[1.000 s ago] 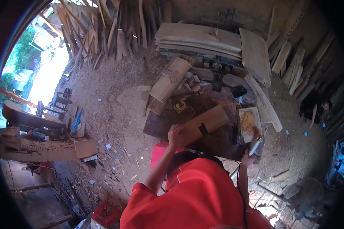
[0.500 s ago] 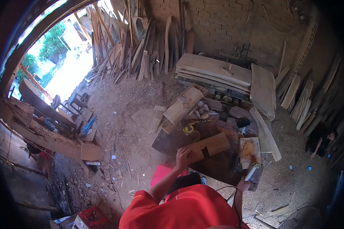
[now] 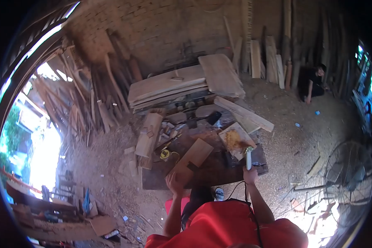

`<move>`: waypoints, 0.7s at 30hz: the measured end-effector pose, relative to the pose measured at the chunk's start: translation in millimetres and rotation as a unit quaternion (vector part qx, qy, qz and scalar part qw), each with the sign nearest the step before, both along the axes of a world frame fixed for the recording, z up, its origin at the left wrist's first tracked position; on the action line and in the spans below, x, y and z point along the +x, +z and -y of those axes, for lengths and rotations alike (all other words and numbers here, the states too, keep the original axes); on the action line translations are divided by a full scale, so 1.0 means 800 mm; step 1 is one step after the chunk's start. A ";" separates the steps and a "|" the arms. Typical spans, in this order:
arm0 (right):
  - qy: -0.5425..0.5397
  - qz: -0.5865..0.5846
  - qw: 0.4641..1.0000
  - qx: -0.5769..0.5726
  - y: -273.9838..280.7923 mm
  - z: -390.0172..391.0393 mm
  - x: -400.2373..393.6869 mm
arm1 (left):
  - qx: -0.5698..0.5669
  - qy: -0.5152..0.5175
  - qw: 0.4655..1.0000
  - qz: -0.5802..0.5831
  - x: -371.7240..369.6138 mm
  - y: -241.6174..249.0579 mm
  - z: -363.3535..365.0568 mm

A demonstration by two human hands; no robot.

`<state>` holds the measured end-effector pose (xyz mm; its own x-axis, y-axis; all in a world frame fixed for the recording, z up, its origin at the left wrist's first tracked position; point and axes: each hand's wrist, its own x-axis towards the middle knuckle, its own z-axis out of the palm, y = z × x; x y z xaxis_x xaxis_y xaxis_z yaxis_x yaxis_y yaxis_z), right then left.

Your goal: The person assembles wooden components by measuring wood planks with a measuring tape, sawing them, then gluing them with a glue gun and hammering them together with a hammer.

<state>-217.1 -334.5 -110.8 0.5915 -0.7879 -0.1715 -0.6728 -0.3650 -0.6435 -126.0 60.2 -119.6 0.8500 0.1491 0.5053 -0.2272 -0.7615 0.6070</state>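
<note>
"so, how is the left arm held?"

"it reaches forward past the red shirt (image 3: 227, 219), and the left hand (image 3: 175, 184) lies at the near end of the flat board (image 3: 197, 153), fingers over its edge. whether they clamp it, i cannot tell."

"and the right arm?"

"also stretched forward, a bit out to the side. the right hand (image 3: 250, 175) is closed around the near end of a pale tool (image 3: 248, 159), which points away from the body, its far tip by the stained board (image 3: 233, 137)."

"where does the flat board lie?"

"on the dark table (image 3: 155, 178), slanting away from the left fingers toward the right, with a yellow tape measure (image 3: 165, 154) just left of it."
</note>
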 end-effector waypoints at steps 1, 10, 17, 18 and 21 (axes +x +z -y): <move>0.001 0.005 1.000 0.006 0.003 -0.002 0.000 | 0.006 -0.001 1.000 0.004 -0.003 -0.002 -0.001; 0.001 0.021 0.999 0.026 0.012 -0.002 -0.004 | 0.014 -0.005 0.999 0.037 0.002 -0.020 -0.005; 0.004 0.019 1.000 0.016 0.006 -0.003 -0.003 | 0.022 0.011 0.999 0.047 0.004 -0.027 -0.007; 0.001 0.021 1.000 0.015 0.012 -0.006 -0.004 | 0.028 0.011 0.999 0.044 0.004 -0.026 -0.008; 0.000 0.024 1.000 0.012 0.011 -0.008 -0.007 | 0.028 0.011 0.999 0.028 0.004 -0.028 -0.007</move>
